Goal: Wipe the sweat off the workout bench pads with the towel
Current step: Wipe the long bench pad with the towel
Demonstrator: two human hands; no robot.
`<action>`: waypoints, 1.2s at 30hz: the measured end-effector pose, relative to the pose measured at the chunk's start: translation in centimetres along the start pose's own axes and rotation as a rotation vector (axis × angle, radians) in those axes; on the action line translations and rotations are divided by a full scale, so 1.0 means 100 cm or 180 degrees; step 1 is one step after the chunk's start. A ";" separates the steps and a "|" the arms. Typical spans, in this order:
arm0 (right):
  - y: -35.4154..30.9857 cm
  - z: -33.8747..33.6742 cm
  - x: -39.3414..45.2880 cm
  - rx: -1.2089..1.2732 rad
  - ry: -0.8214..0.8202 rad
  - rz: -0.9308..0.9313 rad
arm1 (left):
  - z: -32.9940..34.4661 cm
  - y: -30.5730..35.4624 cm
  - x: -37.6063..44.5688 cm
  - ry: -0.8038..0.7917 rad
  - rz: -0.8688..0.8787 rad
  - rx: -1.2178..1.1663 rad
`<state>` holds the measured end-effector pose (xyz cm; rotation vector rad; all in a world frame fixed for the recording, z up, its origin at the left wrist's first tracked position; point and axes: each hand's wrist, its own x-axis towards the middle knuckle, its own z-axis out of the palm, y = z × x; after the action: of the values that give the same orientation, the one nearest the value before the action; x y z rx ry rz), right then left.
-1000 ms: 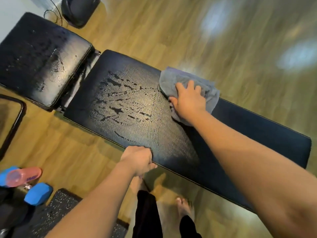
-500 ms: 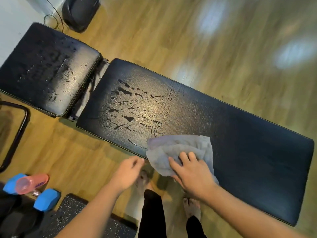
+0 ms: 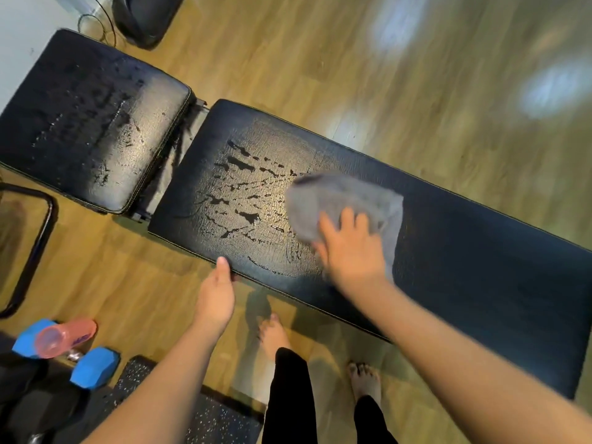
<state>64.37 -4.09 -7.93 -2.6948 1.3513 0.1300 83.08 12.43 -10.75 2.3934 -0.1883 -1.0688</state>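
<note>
A long black bench pad point(image 3: 464, 251) runs from centre to lower right, with wet sweat streaks point(image 3: 243, 193) on its left part. A shorter black seat pad point(image 3: 86, 129), also dotted with droplets, lies at the upper left. My right hand point(image 3: 352, 251) presses a grey towel point(image 3: 336, 200) flat on the long pad, at the right edge of the streaks. The towel is blurred from motion. My left hand point(image 3: 217, 293) rests on the pad's near edge, thumb on top, fingers hidden under the rim.
Wooden floor surrounds the bench. A blue dumbbell point(image 3: 89, 366) and a pink bottle point(image 3: 64, 336) lie at the lower left beside a speckled black mat point(image 3: 192, 418). A black metal frame point(image 3: 38, 238) stands at left, a black object point(image 3: 144, 17) at the top. My bare feet point(image 3: 275, 334) stand near the bench.
My right hand has swept the towel from the pad's far edge to its near edge, then back up to the middle. My left hand let go of the near rim briefly and is back on it.
</note>
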 end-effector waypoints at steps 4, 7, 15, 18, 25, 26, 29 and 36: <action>-0.022 0.017 -0.095 -0.0003 -0.0459 -0.0738 | -0.007 0.028 0.028 0.0060 -0.1622 -0.2801; -0.011 0.015 -0.088 -0.0058 -0.0448 -0.1041 | -0.005 0.060 0.045 -0.0157 -0.1831 -0.3659; 0.019 -0.013 0.086 -0.0031 -0.0206 0.0034 | 0.002 0.075 0.040 0.0276 -0.1880 -0.3701; 0.016 -0.021 0.122 0.0105 -0.0321 0.0667 | 0.001 0.067 0.045 0.0168 -0.1735 -0.3771; -0.048 0.007 -0.043 -0.0064 -0.0315 -0.0642 | -0.016 0.047 0.044 0.0306 -0.1554 -0.3029; -0.048 0.010 -0.060 -0.0066 -0.0414 -0.0783 | -0.020 0.043 0.051 0.0304 -0.1554 -0.2985; -0.037 0.012 -0.061 -0.0082 -0.0426 -0.1165 | -0.030 0.034 0.074 0.0176 -0.1567 -0.2871; 0.001 -0.011 0.086 -0.0300 -0.0152 -0.0595 | -0.039 0.033 0.070 -0.0142 -0.1506 -0.2644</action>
<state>69.45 -11.08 -7.96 -2.8588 1.0999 0.2439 90.92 8.87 -11.55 1.6733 0.7072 -1.1037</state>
